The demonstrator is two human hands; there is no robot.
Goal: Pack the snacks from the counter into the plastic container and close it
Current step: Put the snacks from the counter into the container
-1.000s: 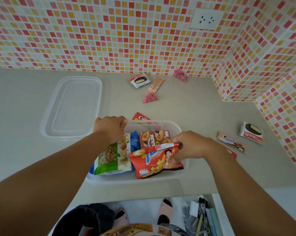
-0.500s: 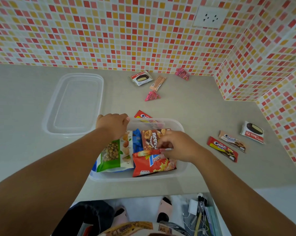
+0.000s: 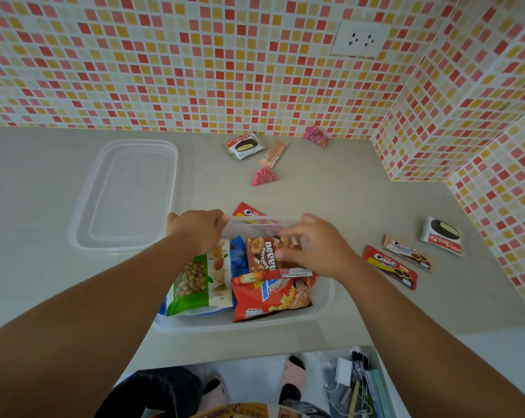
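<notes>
I read "POTATO" on the red chip bag (image 3: pixel 271 297), "Cream-O" on two biscuit packs (image 3: pixel 389 267) (image 3: pixel 406 251), and "Choco Pie" on the right-hand wrapper (image 3: pixel 442 239).

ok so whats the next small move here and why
Probably reach the right hand out to the red cookie pack lying just right of the container and drop it in. That hand looks blurred and seems to hold nothing, the left hand grips the container's far rim, and several snacks are on the counter.
</notes>
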